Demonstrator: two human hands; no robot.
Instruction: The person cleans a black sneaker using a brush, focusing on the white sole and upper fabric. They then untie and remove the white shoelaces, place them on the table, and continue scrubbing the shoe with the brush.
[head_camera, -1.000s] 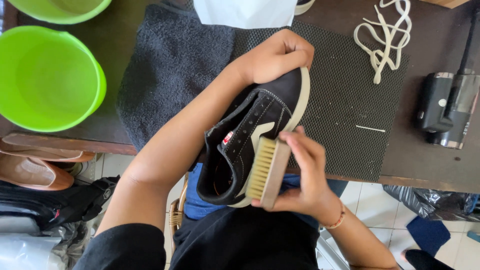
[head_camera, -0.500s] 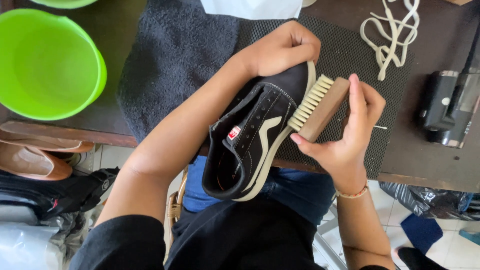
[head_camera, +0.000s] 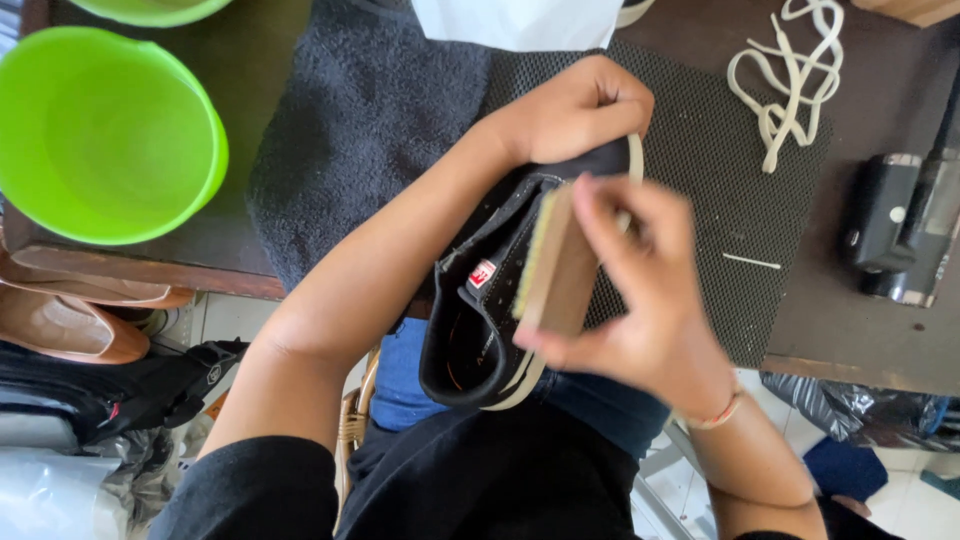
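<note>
**Brush on shoe – where the hold could slip**

A black shoe (head_camera: 490, 300) with a pale sole was held over the lap at the near edge of the counter (head_camera: 850, 340), its toe end clasped by the left hand (head_camera: 575, 105), the fingers curled shut around the upper and sole rim. The right hand (head_camera: 640, 290) was closed about a wooden brush (head_camera: 550, 265), laid against the shoe's side; that hand was blurred, so the exact finger placement could not be told.

The shoe was gripped at one end only, the heel end hanging free – hard pressure from the brush could be judged likely to twist it out of the left hand. Bristles swung wide might be caught on the shoe's opening. A dropped shoe would probably fall to the lap or floor rather than onto the dark towel (head_camera: 370, 120) farther off. The green basin (head_camera: 100, 140) at far left and the loose white laces (head_camera: 790, 70) at far right lay well apart and seemed out of harm.
</note>
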